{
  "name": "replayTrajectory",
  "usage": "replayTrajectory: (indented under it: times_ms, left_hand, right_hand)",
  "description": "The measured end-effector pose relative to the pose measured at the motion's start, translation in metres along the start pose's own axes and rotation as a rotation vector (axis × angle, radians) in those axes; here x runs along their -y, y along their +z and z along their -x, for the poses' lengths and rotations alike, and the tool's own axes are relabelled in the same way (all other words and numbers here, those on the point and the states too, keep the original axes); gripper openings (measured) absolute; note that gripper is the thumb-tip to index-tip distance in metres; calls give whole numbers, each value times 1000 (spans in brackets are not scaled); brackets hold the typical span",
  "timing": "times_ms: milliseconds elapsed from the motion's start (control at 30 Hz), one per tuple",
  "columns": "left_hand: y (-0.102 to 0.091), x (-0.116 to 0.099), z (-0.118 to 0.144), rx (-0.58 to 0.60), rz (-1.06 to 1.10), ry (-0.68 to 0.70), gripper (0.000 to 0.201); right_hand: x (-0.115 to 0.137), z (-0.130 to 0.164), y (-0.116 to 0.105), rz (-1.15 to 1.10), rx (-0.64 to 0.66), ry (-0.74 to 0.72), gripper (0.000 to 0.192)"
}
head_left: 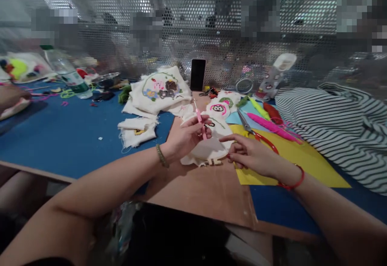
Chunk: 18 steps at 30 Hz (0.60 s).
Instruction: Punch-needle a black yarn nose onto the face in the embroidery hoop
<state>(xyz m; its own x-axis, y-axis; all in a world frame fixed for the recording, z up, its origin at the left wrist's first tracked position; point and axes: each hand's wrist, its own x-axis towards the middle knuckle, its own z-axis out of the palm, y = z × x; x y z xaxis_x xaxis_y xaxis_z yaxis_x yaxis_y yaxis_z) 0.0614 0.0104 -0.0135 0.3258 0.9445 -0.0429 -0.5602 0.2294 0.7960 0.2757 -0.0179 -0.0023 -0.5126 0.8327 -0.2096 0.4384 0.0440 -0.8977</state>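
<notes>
My left hand [193,135] is closed around a pink-handled punch needle [198,117], its thin metal tip pointing up. Below that hand lies a white embroidered cloth [208,149], its near edge brown and ragged. Just right of the cloth, my right hand [250,155] has its index finger stretched towards it and the other fingers loosely bent, with nothing visible held. A small red spot shows near its thumb; I cannot make out what it is. Scissors with red handles [266,141] lie beyond the right hand on a yellow sheet [314,165].
White embroidered cloths [163,90] lie at the back, near an upright phone [198,74]. Pink yarn [269,125] and a striped cloth [338,125] are on the right. A plastic bottle [71,74] stands on the left. A perforated metal panel [187,28] closes off the back.
</notes>
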Motion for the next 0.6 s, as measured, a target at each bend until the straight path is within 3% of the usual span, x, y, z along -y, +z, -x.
replayTrajectory:
  times_ms: [333,600]
  left_hand:
    - [-5,6,-1,71,-38,-20,6]
    - [-1,3,2,79,-85,-4,15]
  right_hand:
    - [-10,-2,14,24,180,23,41]
    - [2,2,9,195,283,-21,33]
